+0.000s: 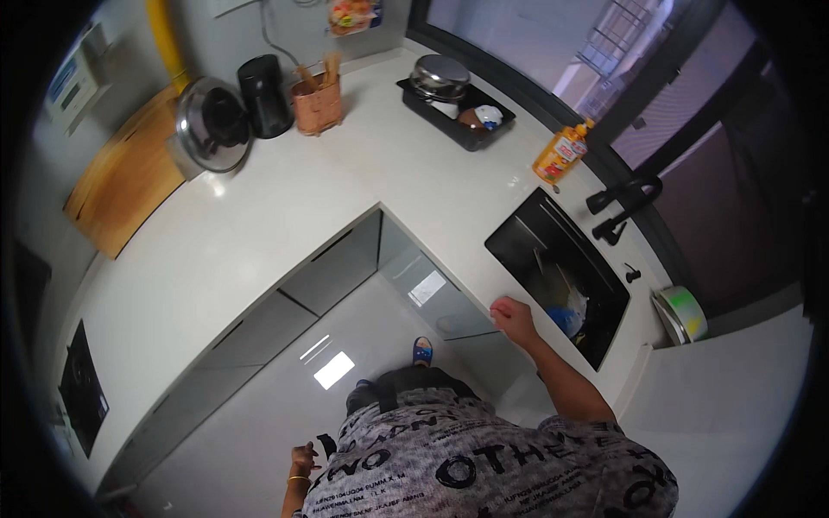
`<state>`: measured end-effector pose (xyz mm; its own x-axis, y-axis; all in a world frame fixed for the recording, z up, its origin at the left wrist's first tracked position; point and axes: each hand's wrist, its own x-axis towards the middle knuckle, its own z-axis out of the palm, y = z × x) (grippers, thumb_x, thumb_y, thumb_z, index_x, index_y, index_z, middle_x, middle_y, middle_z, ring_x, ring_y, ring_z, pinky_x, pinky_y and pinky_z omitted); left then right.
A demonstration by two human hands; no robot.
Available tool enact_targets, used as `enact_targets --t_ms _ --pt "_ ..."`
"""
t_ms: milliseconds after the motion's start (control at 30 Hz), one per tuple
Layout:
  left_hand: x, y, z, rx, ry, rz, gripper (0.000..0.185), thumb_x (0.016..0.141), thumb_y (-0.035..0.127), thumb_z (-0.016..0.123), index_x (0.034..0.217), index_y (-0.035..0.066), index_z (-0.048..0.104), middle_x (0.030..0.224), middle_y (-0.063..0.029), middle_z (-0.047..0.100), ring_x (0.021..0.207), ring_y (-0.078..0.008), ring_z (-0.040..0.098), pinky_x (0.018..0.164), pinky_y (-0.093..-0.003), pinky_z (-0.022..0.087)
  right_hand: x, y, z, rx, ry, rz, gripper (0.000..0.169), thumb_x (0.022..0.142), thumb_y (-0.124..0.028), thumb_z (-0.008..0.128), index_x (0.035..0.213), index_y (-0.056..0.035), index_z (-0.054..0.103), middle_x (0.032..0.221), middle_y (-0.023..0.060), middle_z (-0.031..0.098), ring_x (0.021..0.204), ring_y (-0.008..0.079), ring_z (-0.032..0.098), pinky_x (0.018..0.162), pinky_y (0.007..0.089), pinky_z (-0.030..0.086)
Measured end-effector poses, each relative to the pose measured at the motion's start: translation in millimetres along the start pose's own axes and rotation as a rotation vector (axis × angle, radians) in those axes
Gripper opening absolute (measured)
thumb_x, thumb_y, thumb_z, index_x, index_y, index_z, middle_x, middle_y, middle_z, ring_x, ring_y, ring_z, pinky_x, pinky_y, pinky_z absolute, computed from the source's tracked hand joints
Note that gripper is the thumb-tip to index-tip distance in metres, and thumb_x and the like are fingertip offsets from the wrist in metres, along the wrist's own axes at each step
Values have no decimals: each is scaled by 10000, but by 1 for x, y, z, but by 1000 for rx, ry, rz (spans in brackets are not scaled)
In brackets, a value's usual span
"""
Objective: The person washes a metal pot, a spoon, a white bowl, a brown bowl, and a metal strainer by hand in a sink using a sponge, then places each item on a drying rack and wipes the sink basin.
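My right hand (515,318) hangs at the front edge of the white countertop (304,188), beside the black sink (531,239). Its fingers are curled, and I cannot tell whether anything is in them. Low at my left side is my left hand (304,457), with a yellow bangle on the wrist and its fingers bent near a small dark item (326,445); whether they touch is unclear. Dishes and a blue and clear plastic bag (567,318) lie in the sink. Behind it stands a black faucet (625,210), with an orange dish soap bottle (562,154) to the left.
A black tub (476,137) holds a steel pot (440,76) and other ware. Along the wall stand a copper-coloured utensil holder (317,107), a black kettle-like container (265,97), a steel lid (214,126) and a wooden cutting board (129,175). A black cooktop (84,388) lies far left.
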<state>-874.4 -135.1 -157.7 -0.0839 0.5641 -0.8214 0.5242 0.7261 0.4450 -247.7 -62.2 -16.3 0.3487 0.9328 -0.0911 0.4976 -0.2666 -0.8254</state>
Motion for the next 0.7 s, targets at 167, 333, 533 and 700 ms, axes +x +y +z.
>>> enact_targets --t_ms 167,333,533,700 --pt "68 37 10 136 -22 265 272 819 196 587 671 -29 620 553 -108 557 444 -211 564 430 -376 525 -25 68 -70 81 259 237 56 857 -39 612 913 -40 607 725 27 622 566 104 581 519 258 482" --pt "31 244 65 478 239 841 100 813 107 628 817 17 584 600 -145 573 534 -259 584 543 -378 474 -46 182 -161 272 474 737 144 869 -111 614 985 -25 610 793 93 634 622 154 618 570 300 538" --pt "-102 496 223 664 164 1375 146 780 -17 604 924 9 607 849 -152 602 813 -335 575 713 -402 465 -57 354 -242 -424 524 871 297 850 -227 584 1019 14 626 907 215 655 801 292 665 675 420 549" --pt "-82 593 370 916 -201 1553 313 763 -12 592 1075 9 596 1042 -186 591 1034 -359 529 920 -398 436 -41 413 -246 -585 483 770 385 795 -297 557 991 20 652 957 247 646 875 393 638 811 481 503"
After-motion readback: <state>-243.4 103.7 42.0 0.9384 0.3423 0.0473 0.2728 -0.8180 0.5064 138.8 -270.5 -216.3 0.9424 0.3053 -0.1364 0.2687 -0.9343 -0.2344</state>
